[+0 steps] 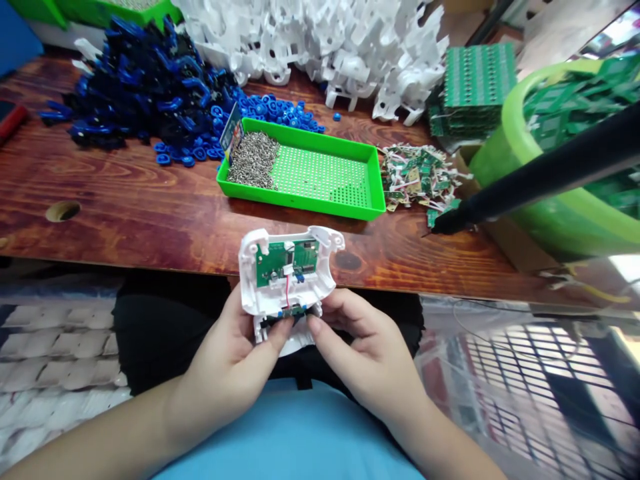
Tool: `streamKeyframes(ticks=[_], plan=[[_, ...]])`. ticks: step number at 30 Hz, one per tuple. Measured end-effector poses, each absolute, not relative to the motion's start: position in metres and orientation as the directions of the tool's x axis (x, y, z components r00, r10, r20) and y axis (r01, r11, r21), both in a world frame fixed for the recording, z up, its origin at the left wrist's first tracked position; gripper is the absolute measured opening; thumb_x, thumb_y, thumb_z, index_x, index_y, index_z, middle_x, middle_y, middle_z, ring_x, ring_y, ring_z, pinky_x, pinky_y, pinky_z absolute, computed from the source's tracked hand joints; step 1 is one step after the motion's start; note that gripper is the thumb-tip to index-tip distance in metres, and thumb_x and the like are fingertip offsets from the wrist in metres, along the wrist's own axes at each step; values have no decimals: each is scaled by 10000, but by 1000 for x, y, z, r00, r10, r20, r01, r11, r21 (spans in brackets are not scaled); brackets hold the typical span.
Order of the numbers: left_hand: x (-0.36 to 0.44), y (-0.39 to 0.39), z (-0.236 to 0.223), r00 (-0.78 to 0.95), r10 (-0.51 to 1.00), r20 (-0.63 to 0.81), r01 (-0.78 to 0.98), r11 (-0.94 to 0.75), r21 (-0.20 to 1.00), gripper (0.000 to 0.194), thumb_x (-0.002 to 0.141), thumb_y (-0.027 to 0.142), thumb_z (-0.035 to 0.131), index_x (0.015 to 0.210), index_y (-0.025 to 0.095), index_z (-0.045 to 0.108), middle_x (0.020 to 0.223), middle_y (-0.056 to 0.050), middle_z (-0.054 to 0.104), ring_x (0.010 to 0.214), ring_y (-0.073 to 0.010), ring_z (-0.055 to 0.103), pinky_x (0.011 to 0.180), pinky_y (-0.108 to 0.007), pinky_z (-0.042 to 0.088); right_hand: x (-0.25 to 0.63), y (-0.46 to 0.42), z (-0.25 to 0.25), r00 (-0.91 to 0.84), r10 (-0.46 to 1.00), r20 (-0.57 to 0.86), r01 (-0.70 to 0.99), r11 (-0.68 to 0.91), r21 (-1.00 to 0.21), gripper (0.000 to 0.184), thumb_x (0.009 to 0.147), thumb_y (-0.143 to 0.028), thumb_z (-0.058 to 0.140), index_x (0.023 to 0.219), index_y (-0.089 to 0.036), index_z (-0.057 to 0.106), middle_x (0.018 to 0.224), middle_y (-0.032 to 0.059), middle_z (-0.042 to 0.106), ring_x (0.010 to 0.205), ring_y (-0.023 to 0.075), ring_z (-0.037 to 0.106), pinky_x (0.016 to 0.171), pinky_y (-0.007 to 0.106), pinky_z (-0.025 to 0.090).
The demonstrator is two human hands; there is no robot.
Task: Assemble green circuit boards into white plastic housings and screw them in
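Two hands are seen at one white shell, held over the lap, just off the table's near edge. Its lower part is pinched by the left hand and the right hand: both thumbs are laid on the inner face, tips close together, and the other fingers are curled round the sides; their tips are partly hidden behind.

Just beyond the thumb tips, a small board is seated across the shell. From it a red wire is run away from the fingers to a larger green board. Pale marks on the latter are too small to be read.

Ahead of the fingers, a green tray is set on the table. Screws are heaped in its left end, where a printed card is propped; its lettering cannot be made out. Blue parts are piled ahead and left of the fingers, white shells farthest ahead. To the right, wired boards, a board stack, a bucket and a black tool are noted.
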State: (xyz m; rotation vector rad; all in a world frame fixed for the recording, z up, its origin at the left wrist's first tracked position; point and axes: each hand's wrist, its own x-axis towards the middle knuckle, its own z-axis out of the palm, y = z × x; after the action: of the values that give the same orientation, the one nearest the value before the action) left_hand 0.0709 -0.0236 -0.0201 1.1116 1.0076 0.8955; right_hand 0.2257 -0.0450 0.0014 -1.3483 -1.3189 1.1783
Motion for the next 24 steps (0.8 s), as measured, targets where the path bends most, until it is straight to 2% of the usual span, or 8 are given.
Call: streamKeyframes(ticks=[5,11,19,24], plan=[[67,-24,-19,400,891,-215,-103,277,955,324,859,215,584,1162,320,536,1184,45,643,1103,-146,590,974,-213,458,227,-45,2,-22,995,-102,62,-100,-993,107,783,-137,539,866,-182,589,758,-8,616,682,98,581,602,184,487],[67,-17,-15,496,832,-248,-104,341,934,372,873,250,569,1242,271,525,1227,-2,633,1115,-161,588,978,-226,454,222,-43,1,27,994,-101,30,-102,-994,90,756,-132,542,823,-179,579,724,-18,591,630,85,539,566,174,458],[64,-19,-23,511,840,-185,8,211,978,409,899,259,514,1305,212,488,1310,-45,572,1179,-207,541,1041,-281,386,220,-41,5,30,997,-68,2,-68,-998,83,751,-107,525,784,-173,562,696,-31,572,607,68,530,560,152,457],[65,-14,-22,529,836,-147,5,170,985,423,911,250,489,1331,207,460,1287,-47,591,1158,-183,553,1020,-237,391,219,-39,2,46,997,-65,15,-66,-998,114,758,-112,520,808,-193,583,741,-33,582,669,80,556,606,161,463]])
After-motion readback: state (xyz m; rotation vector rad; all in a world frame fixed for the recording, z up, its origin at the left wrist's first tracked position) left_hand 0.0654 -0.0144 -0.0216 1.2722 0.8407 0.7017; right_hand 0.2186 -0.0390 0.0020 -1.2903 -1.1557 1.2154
